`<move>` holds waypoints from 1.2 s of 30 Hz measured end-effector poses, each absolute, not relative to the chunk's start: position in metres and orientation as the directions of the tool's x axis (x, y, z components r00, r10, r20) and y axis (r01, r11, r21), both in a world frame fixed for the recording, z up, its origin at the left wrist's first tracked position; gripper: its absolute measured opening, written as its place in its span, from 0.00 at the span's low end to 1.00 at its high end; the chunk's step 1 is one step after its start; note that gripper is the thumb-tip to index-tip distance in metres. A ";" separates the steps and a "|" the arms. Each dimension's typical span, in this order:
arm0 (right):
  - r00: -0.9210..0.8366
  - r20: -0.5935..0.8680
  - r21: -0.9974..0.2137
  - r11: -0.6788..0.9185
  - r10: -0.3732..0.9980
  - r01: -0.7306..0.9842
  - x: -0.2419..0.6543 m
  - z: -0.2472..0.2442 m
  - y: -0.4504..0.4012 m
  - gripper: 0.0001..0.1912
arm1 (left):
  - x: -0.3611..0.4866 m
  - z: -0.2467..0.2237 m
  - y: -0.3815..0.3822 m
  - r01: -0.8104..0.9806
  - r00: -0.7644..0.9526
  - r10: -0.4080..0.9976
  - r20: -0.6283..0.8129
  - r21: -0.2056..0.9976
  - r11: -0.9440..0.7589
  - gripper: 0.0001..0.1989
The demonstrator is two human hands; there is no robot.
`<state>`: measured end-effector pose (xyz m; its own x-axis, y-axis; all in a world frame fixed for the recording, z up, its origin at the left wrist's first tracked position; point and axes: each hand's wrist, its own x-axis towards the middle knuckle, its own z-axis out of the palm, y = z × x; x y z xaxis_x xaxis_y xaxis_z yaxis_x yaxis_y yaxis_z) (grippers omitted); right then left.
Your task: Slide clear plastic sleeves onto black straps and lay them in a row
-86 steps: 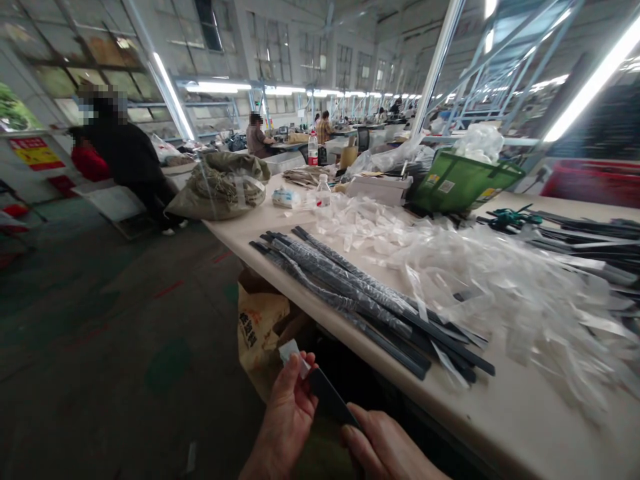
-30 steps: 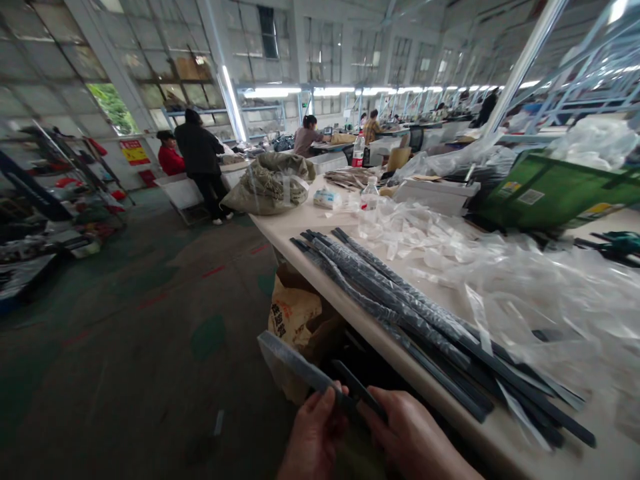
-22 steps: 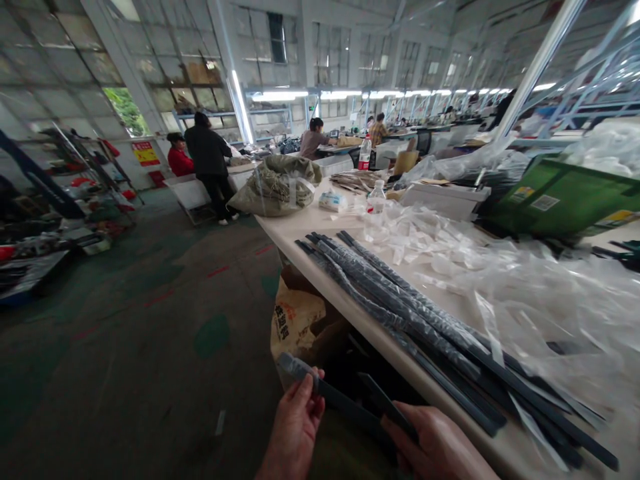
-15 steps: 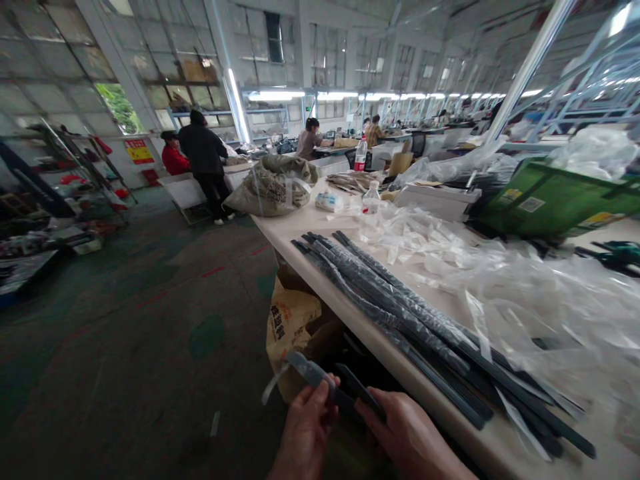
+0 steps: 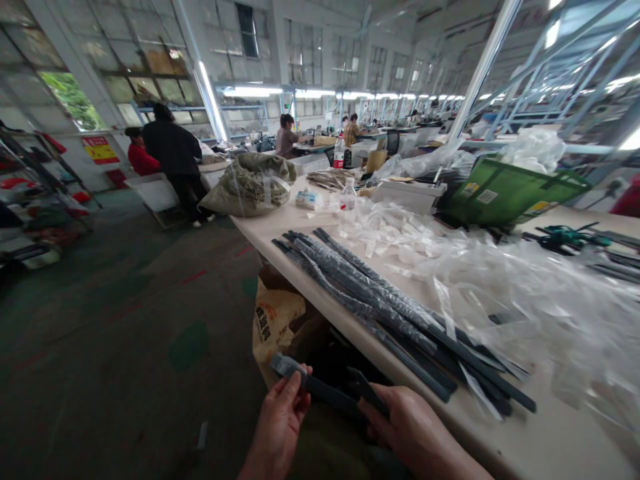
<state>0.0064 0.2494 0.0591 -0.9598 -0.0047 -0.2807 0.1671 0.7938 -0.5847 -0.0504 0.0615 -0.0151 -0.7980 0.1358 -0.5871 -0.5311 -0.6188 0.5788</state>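
Note:
Low in front of the table edge, my left hand (image 5: 281,412) pinches a dark grey flat strip (image 5: 327,395) near its end, thumb on top. That end pokes out past the fingers and looks wrapped in something shiny. My right hand (image 5: 407,420) is closed around the other part of the strip, where a short dark end sticks up beside the thumb. Whether this is one folded strip or two, I cannot tell. Beside my hands, a bundle of similar dark strips (image 5: 367,293), partly in clear film, lies along the table (image 5: 325,303).
Clear plastic film (image 5: 505,300) is heaped on the table beyond the bundle. Behind it stand a green bag (image 5: 500,190), a plastic bottle (image 5: 347,195) and an open woven sack (image 5: 255,187). A brown paper bag (image 5: 273,320) stands below the table edge. Several people work farther off.
The view has turned right, so the scene shifts left. My left hand has drawn away from my right, and more of the strip shows between them. Both hands keep their hold.

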 end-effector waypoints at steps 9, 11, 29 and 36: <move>-0.977 -0.211 -0.775 0.611 -0.007 0.163 -0.003 0.053 0.242 0.24 | -0.036 0.001 0.071 -0.634 -0.765 0.336 -0.549 0.552 -0.542 0.15; -0.976 -0.207 -0.890 0.402 0.065 0.215 0.000 0.048 0.261 0.28 | -0.043 0.003 0.061 -0.629 -0.749 0.261 -0.609 0.530 -0.569 0.11; -0.873 0.386 -0.706 0.514 -0.299 -0.488 0.007 0.040 0.225 0.11 | -0.024 -0.004 0.064 -0.766 -0.642 0.657 -0.396 0.379 -0.520 0.11; -0.934 0.341 -0.823 0.445 -0.111 -0.353 0.029 0.066 0.245 0.10 | -0.066 -0.011 0.045 -0.718 -0.671 0.490 -0.557 0.322 -0.618 0.14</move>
